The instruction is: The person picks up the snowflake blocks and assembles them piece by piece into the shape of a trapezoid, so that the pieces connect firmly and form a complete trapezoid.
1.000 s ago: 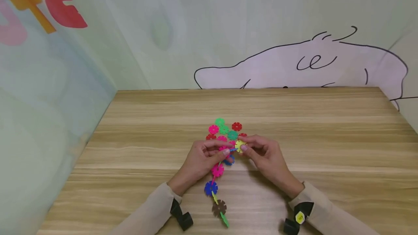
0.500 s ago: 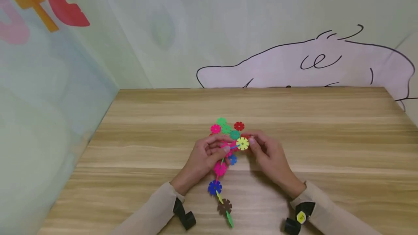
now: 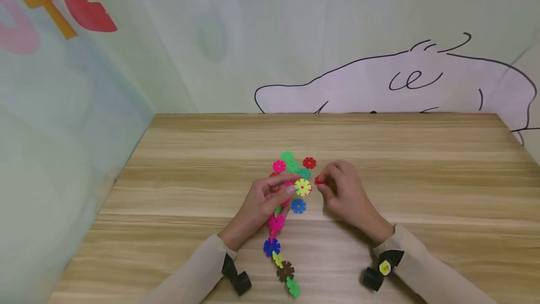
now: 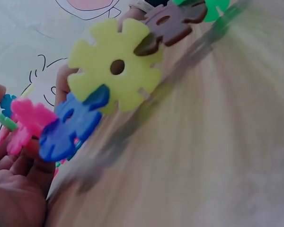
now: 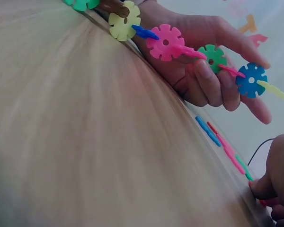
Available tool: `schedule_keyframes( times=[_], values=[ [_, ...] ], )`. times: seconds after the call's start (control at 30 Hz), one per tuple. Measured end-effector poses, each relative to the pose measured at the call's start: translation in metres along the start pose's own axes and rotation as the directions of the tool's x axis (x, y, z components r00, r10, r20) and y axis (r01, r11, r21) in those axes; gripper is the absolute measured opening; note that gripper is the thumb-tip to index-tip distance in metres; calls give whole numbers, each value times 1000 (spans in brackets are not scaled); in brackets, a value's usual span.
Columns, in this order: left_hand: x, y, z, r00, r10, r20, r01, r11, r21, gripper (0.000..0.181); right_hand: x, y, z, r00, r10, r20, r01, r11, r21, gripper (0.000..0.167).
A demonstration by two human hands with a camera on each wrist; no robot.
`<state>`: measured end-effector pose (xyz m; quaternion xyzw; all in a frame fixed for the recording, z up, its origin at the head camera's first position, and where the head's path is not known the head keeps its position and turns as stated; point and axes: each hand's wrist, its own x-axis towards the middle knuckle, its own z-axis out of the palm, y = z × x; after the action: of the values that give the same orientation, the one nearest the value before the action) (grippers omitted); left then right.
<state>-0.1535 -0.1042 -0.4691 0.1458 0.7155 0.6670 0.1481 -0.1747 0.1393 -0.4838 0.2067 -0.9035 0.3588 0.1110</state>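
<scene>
My left hand (image 3: 263, 203) holds a chain of slotted plastic snowflake discs between thumb and fingers. A yellow disc (image 3: 302, 187) sits at the chain's far end, joined to a blue disc (image 5: 251, 81) seen in the right wrist view. From the hand the chain hangs toward me through pink, a dark blue disc (image 3: 272, 247), yellow, a brown disc (image 3: 285, 270) and a green disc (image 3: 293, 287). To the right, my right hand (image 3: 348, 196) pinches a red snowflake disc (image 3: 317, 180) between thumb and fingertips, low at the tabletop and apart from the chain. The fingers partly cover that disc.
Several loose discs lie on the wooden table (image 3: 190, 168) beyond the hands, among them a green disc (image 3: 287, 156), a pink disc (image 3: 279, 166), a red disc (image 3: 309, 163) and a teal disc (image 3: 304, 173). A loose blue disc (image 3: 298, 206) lies between the hands.
My right hand has let go of the yellow disc, now on the chain's end, moved slightly away and taken hold of a red disc. The left hand keeps the chain, which has shifted slightly.
</scene>
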Motion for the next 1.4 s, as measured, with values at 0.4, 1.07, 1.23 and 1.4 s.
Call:
schedule_keyframes(
  times=[0.4, 1.07, 1.23, 1.4],
  values=[
    [-1, -1, -3, 997, -9, 74, 14, 998, -62, 35, -5, -5, -2, 996, 76, 41, -72, 994, -77, 25],
    [4, 1, 1, 997, 38, 67, -39, 999, 9, 40, -8, 1, -6, 971, -162, -175, 222, 883, 413, 24],
    [4, 0, 0, 997, 21, 80, -24, 999, 34, 39, -8, 0, -6, 973, -166, -159, 224, 843, 489, 24],
    [3, -3, -2, 995, 30, 95, -35, 998, 57, 38, -8, -1, -4, 984, -128, -125, 176, 819, 545, 20]
  ],
)
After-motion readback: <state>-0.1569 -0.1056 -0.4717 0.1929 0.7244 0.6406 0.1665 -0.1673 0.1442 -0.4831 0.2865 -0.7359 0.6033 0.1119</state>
